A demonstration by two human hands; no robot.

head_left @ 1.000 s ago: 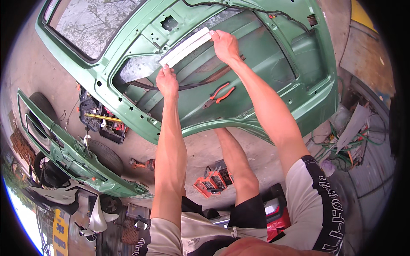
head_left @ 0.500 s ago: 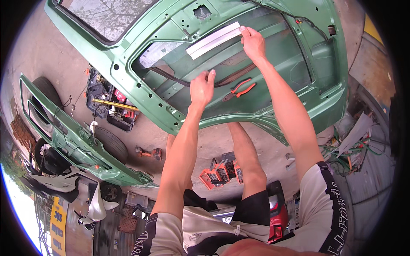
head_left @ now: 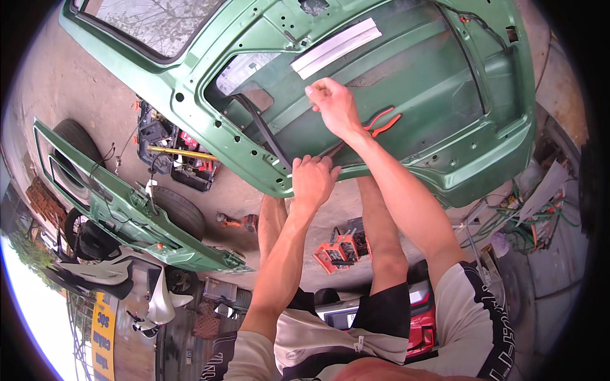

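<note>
A large green vehicle door shell lies flat in front of me. At its near edge my left hand is closed around a dark rubber strip, which bends out of the door's opening on both sides of the fingers. Above the opening hovers my right hand, its fingers curled with nothing visible in them. Beyond it a whitish flat strip rests on the door. Pliers with red handles lie inside the opening, their jaws hidden behind my right wrist.
An open toolbox with a yellow bar across it stands left of the door. Another green door frame leans by tyres at far left. On the floor are a cordless drill and a red tool tray. Green hoses tangle at right.
My right hand has let go of the whitish strip and come down and left. My left hand has moved nearer, pulling the rubber strip toward the door's near edge.
</note>
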